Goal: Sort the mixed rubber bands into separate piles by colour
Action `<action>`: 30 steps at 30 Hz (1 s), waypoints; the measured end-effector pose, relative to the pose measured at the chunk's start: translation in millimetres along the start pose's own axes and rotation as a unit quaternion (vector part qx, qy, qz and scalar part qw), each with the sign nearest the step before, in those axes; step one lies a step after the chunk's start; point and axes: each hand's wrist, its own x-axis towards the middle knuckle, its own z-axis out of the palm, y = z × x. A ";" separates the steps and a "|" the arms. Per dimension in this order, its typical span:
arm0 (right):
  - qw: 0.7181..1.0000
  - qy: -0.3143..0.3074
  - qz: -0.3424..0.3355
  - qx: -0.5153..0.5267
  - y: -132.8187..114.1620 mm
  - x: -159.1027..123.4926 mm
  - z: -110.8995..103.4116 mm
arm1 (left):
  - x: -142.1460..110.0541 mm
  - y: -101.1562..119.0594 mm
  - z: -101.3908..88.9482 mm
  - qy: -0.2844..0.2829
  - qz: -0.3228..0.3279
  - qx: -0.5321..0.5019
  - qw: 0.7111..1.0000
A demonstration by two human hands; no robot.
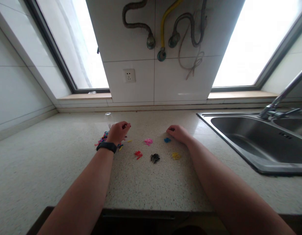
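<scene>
My left hand (118, 132), with a dark band on its wrist, hovers by a mixed heap of small coloured pieces (102, 139) that look like rubber bands. Its thumb and fingers are pinched; whatever is between them is too small to tell. My right hand (176, 133) lies curled on the counter beside a small blue pile (167, 140), and its grip is hidden. Between my arms are a pink pile (148, 141), a red pile (138, 154), a black pile (155, 158) and a yellow pile (176, 156). A clear cup (108, 119) is behind my left hand.
The speckled counter (151, 192) runs to a tiled wall with a socket (129, 75). Hoses and a yellow pipe (162, 29) hang above. At right is a steel sink (239, 163) with a faucet (271, 109). Windows flank the wall.
</scene>
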 end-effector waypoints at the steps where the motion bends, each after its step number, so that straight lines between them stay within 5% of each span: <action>1: 1.000 0.001 -0.002 -0.001 0.0 -0.1 -0.1 | 0.1 0.3 -0.3 0.004 0.005 0.003 1.000; 30: 1.000 -0.005 0.001 0.002 -1.6 -1.6 -1.3 | 1.2 0.1 4.0 0.015 0.013 -0.029 0.999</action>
